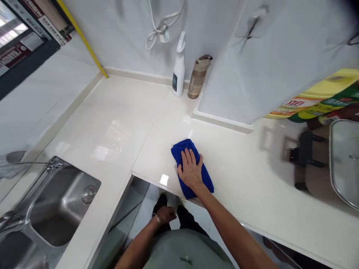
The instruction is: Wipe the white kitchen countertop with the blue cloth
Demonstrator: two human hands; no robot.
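White stone desk [252, 179] runs along two walls and meets at a corner, its near edge broken by a steel sink [60, 203] at the left. Wiping looks to be the step in hand: the right hand [190, 170] lies flat, fingers spread, pressing a blue cloth [182, 147] just inside the near edge. The left hand [165, 215] hangs loosely curled, empty, below that edge. A next stroke would need steady pressure. A spray bottle [178, 71] and a tan bottle [198, 76] stand at the back corner, labels unreadable.
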